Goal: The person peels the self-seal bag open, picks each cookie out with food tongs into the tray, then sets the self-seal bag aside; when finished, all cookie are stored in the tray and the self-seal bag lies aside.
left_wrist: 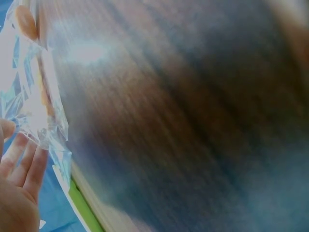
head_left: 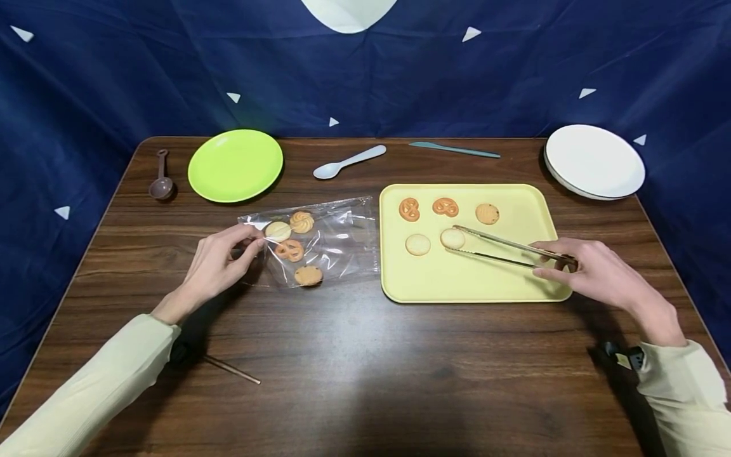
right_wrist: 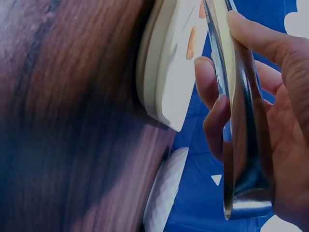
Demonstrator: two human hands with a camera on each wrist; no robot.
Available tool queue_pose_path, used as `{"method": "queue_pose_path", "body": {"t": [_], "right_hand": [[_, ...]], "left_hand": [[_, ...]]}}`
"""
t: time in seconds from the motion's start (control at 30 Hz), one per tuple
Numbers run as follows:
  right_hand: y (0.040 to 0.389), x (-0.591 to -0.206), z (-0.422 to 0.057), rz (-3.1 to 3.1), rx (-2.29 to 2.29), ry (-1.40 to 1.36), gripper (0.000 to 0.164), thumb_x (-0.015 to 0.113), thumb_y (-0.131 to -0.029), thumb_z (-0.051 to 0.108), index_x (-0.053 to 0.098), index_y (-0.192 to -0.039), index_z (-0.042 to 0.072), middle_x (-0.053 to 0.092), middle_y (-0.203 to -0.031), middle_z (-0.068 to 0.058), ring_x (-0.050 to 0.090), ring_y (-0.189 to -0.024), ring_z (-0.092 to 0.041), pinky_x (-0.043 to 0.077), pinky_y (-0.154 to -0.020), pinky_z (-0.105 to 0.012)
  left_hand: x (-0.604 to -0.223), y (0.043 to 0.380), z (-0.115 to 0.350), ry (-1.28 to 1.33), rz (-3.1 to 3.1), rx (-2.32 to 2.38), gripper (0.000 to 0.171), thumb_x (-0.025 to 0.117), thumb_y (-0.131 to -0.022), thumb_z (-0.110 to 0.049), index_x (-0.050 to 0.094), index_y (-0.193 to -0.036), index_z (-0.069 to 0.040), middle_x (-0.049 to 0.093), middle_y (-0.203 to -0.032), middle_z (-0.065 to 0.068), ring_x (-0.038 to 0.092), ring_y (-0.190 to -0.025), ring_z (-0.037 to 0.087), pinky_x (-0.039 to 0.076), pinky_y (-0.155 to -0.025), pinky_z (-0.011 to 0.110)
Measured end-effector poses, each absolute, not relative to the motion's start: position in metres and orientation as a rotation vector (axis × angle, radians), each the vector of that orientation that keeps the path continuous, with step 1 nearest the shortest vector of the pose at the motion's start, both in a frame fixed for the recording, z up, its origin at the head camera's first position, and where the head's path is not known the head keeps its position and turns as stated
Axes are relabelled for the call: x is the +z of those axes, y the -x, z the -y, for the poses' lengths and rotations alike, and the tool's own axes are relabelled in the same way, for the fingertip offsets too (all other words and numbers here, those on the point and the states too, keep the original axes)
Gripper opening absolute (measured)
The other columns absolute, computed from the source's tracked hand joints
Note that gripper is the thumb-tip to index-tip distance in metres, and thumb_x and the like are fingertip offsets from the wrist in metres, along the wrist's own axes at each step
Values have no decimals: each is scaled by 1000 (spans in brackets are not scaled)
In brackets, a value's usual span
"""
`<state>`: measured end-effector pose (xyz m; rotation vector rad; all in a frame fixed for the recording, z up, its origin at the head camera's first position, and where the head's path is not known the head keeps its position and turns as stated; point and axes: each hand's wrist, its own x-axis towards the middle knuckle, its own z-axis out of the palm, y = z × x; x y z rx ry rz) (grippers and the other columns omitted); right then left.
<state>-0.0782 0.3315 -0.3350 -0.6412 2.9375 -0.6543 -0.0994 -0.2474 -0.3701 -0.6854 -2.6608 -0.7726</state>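
Note:
My left hand point(head_left: 219, 260) pinches the left end of a clear plastic bag point(head_left: 348, 241) between thumb and fingers. Inside the bag lie several cookies, among them a pretzel-shaped cookie point(head_left: 290, 250) and a swirled one point(head_left: 301, 222). My right hand point(head_left: 599, 273) holds metal tongs point(head_left: 502, 241), its fingers and thumb on the two arms, as the right wrist view shows. The tong tips stand on either side of a round pale cookie point(head_left: 453, 238) on the yellow tray point(head_left: 480, 289); whether they squeeze it, I cannot tell. Another round cookie point(head_left: 418, 245) lies just left.
Two pretzel-shaped cookies point(head_left: 445, 207) and a speckled cookie point(head_left: 487, 214) line the tray's back. Behind stand a green plate point(head_left: 235, 166), a brown measuring spoon point(head_left: 162, 184), a pale blue spoon point(head_left: 348, 162), a blue-green knife point(head_left: 455, 150) and white plates point(head_left: 594, 162).

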Motion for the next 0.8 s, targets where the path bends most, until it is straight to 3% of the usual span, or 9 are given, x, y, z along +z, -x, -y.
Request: {"method": "queue_pose_path", "body": {"t": [0.17, 0.4, 0.57, 0.8], "right_hand": [[79, -332, -332, -2893, -660, 646, 39, 77, -79, 23, 66, -115, 14, 63, -86, 6, 45, -60, -4, 36, -55, -23], [84, -327, -321, -2854, -724, 657, 37, 76, -80, 23, 65, -115, 19, 64, -85, 11, 54, -71, -5, 40, -60, -21], [99, -327, -290, -2843, -742, 762, 36, 73, -83, 23, 65, -117, 16, 66, -93, 7, 56, -74, -6, 43, -64, -23], [126, -330, -230, -2809, -701, 1009, 36, 71, -85, 25, 65, -116, 6, 67, -94, -1, 51, -63, -10, 44, -68, -32]], "left_hand": [[-371, 99, 249, 680, 2662, -781, 4, 64, -89, -11, 64, -90, -15, 61, -86, -7, 46, -56, 8, 35, -49, 24], [-370, 100, 248, 686, 2662, -799, 2, 63, -89, -13, 64, -89, -14, 60, -84, -8, 45, -56, 8, 34, -49, 24], [-369, 100, 248, 684, 2656, -798, 8, 66, -87, -9, 63, -88, -17, 60, -84, -7, 45, -56, 9, 34, -49, 25], [-368, 99, 248, 687, 2653, -813, 8, 65, -87, -8, 64, -87, -16, 61, -84, -6, 45, -56, 9, 35, -49, 26]]}}
